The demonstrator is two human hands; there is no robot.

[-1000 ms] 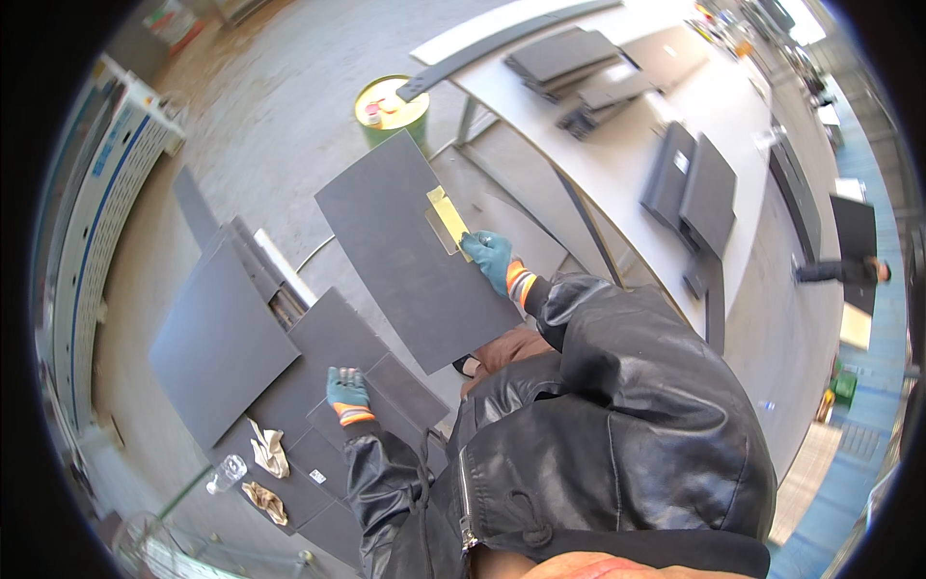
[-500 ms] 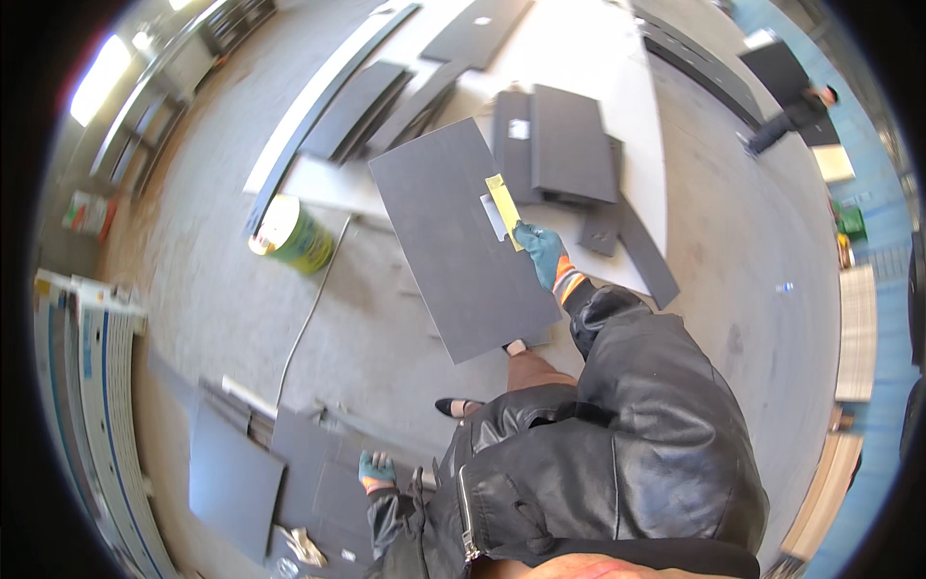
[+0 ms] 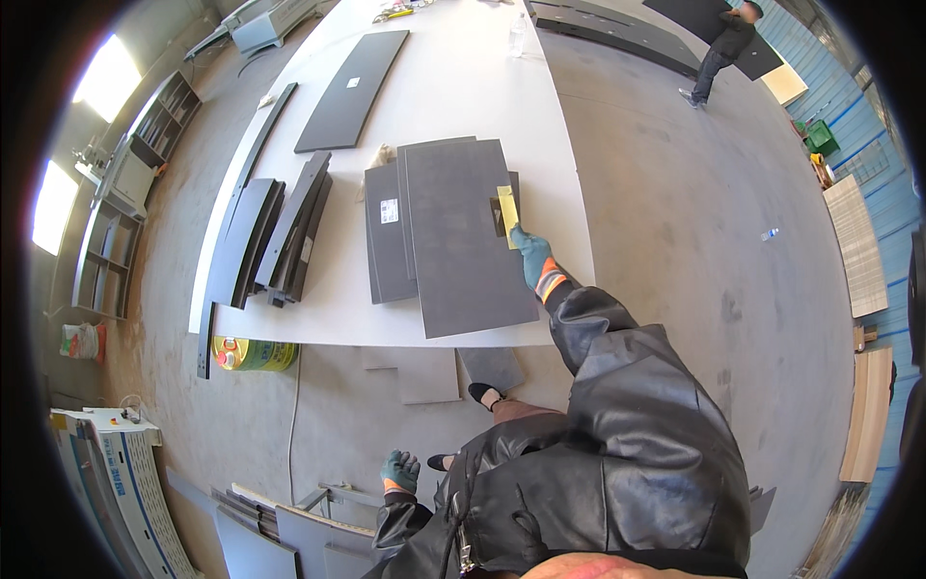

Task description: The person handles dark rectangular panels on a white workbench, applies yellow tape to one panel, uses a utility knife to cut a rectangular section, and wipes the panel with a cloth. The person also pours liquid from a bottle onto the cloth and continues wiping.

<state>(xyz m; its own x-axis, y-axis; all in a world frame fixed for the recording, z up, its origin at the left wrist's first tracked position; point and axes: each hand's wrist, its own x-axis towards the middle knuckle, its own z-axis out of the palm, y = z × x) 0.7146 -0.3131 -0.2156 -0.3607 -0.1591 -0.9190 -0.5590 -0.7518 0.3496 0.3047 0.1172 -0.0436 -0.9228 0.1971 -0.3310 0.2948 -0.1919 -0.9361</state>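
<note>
My gloved right hand (image 3: 533,257) grips the right edge of a dark grey panel (image 3: 463,261) beside a yellow strip (image 3: 508,212). Next to the strip, the panel has a small dark rectangular patch that looks like a cut-out. The panel lies over other dark panels (image 3: 386,236) near the table's front; I cannot tell whether it fully rests on them. My gloved left hand (image 3: 400,473) hangs low on the left, fingers loosely apart and holding nothing.
Narrow dark boards (image 3: 299,232) are stacked left on the white table (image 3: 338,323), with a long panel (image 3: 357,87) farther back. A yellow-green bucket (image 3: 256,354) stands below. More panels (image 3: 256,545) lean at lower left. A person (image 3: 719,58) carries a dark board at far right.
The panel in my right hand has gone from above the floor to over the panels on the table. My view has shifted; my left hand remains low and holds nothing.
</note>
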